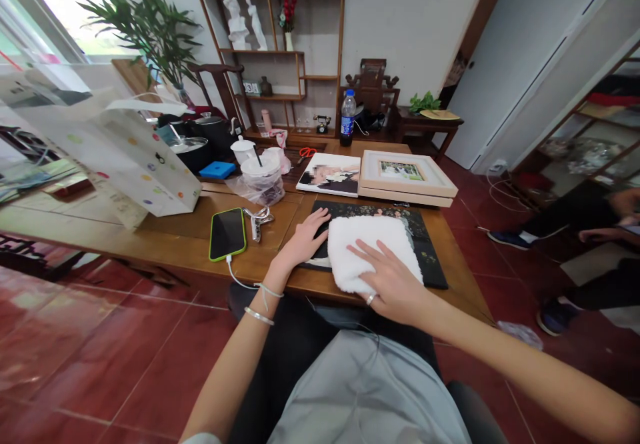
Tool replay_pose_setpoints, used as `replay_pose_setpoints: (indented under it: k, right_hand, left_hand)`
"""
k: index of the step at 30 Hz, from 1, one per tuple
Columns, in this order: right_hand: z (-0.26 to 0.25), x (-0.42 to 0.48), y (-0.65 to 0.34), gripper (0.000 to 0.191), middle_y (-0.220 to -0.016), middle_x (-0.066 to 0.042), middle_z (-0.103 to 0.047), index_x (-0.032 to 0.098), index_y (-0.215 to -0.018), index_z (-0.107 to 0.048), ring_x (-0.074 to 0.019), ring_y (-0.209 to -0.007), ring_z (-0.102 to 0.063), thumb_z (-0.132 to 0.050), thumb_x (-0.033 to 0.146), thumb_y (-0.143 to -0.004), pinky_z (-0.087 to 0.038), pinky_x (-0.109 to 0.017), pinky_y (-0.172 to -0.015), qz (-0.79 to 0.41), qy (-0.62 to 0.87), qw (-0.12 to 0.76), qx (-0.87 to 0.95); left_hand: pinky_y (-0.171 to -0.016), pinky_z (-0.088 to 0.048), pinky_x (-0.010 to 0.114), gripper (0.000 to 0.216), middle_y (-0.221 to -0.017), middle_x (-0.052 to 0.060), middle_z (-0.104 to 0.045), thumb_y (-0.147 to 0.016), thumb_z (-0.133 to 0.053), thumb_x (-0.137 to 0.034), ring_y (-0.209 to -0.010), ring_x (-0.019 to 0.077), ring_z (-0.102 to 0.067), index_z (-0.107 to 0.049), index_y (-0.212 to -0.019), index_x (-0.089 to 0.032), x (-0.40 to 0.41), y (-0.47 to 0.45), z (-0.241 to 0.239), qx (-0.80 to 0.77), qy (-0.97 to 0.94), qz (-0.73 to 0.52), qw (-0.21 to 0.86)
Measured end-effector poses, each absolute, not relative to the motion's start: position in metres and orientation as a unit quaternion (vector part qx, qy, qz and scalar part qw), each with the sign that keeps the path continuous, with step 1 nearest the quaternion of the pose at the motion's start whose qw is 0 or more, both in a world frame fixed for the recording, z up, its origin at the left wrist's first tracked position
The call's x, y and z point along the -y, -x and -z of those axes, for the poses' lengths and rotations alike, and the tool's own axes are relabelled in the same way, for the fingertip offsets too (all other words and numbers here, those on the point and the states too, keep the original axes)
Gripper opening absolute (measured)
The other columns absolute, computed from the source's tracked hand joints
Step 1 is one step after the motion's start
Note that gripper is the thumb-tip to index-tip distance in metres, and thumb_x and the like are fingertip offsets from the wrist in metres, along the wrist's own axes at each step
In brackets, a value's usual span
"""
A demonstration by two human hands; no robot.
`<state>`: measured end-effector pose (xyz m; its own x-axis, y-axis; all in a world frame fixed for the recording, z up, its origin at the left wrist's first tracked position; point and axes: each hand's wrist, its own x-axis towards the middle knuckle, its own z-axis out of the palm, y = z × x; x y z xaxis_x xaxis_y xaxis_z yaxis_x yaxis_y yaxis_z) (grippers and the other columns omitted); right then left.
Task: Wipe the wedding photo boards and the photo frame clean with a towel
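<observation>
A folded white cloth (375, 231) lies over the middle of a dark picture panel (435, 264) at the table's front edge. My right hand (393, 281) rests flat on the cloth with its fingers spread; a ring shows on one finger. At the panel's left side my left hand (305, 237) presses down with fingers stretched out, just beside the cloth. Much of the panel's picture is hidden under the cloth; small figures and pale flecks show along its far side.
Behind the panel lie a photo print (330, 174) and a framed picture (405, 174). To the left are a phone (228, 234) on a cable, a metal clip (258, 223), a lidded cup (261, 165) in plastic and a paper bag (150, 164). A bottle (347, 121) stands at the back.
</observation>
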<state>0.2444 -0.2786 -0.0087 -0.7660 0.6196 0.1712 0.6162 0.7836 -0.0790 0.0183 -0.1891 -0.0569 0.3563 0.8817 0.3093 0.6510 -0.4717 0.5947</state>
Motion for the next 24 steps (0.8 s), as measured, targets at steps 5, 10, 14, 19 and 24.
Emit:
replay_pose_setpoints:
  k: [5, 10, 14, 19, 24]
  right_hand:
    - [0.004, 0.222, -0.257, 0.030, -0.134, -0.017, -0.044, 0.013, -0.106, -0.062, -0.0289, -0.129, -0.031, -0.045, 0.025, -0.084, -0.025, -0.052, -0.103, -0.004, 0.377, 0.102, 0.921]
    - [0.003, 0.176, -0.265, 0.035, -0.125, -0.014, -0.054, 0.014, -0.114, -0.058, -0.0263, -0.129, -0.031, -0.039, 0.030, -0.090, -0.026, -0.049, -0.103, 0.012, 0.425, 0.097, 0.900]
    - [0.006, 0.176, -0.258, 0.033, -0.132, -0.013, -0.048, 0.015, -0.112, -0.060, -0.0287, -0.130, -0.029, -0.040, 0.029, -0.089, -0.024, -0.052, -0.102, 0.020, 0.427, 0.095, 0.899]
    - [0.006, 0.227, -0.238, 0.028, -0.139, -0.016, -0.037, 0.015, -0.102, -0.065, -0.0321, -0.131, -0.024, -0.052, 0.020, -0.078, -0.019, -0.056, -0.102, 0.018, 0.367, 0.075, 0.927]
    - [0.002, 0.282, -0.234, 0.019, -0.141, -0.016, -0.033, 0.014, -0.087, -0.067, -0.0327, -0.133, -0.017, -0.054, 0.020, -0.076, -0.014, -0.056, -0.105, -0.022, 0.313, 0.072, 0.947]
  left_hand:
    - [-0.108, -0.022, 0.047, 0.044, -0.142, 0.008, -0.036, -0.087, -0.042, -0.039, -0.134, 0.0214, -0.026, -0.045, -0.127, -0.022, 0.189, -0.019, 0.056, -0.483, -0.798, -0.308, 0.188]
    - [-0.108, -0.022, 0.048, 0.042, -0.142, 0.008, -0.036, -0.087, -0.043, -0.039, -0.134, 0.0213, -0.026, -0.046, -0.126, -0.023, 0.189, -0.018, 0.057, -0.480, -0.798, -0.309, 0.195]
    - [-0.108, -0.022, 0.048, 0.041, -0.142, 0.008, -0.036, -0.088, -0.041, -0.037, -0.134, 0.0210, -0.026, -0.045, -0.127, -0.023, 0.189, -0.019, 0.056, -0.483, -0.797, -0.307, 0.190]
    - [-0.107, -0.023, 0.048, 0.040, -0.143, 0.008, -0.035, -0.090, -0.038, -0.036, -0.134, 0.0208, -0.026, -0.045, -0.127, -0.023, 0.193, -0.020, 0.052, -0.494, -0.796, -0.296, 0.185]
    - [-0.107, -0.023, 0.049, 0.040, -0.143, 0.008, -0.034, -0.089, -0.037, -0.031, -0.135, 0.0215, -0.025, -0.044, -0.127, -0.022, 0.194, -0.019, 0.050, -0.484, -0.801, -0.294, 0.194]
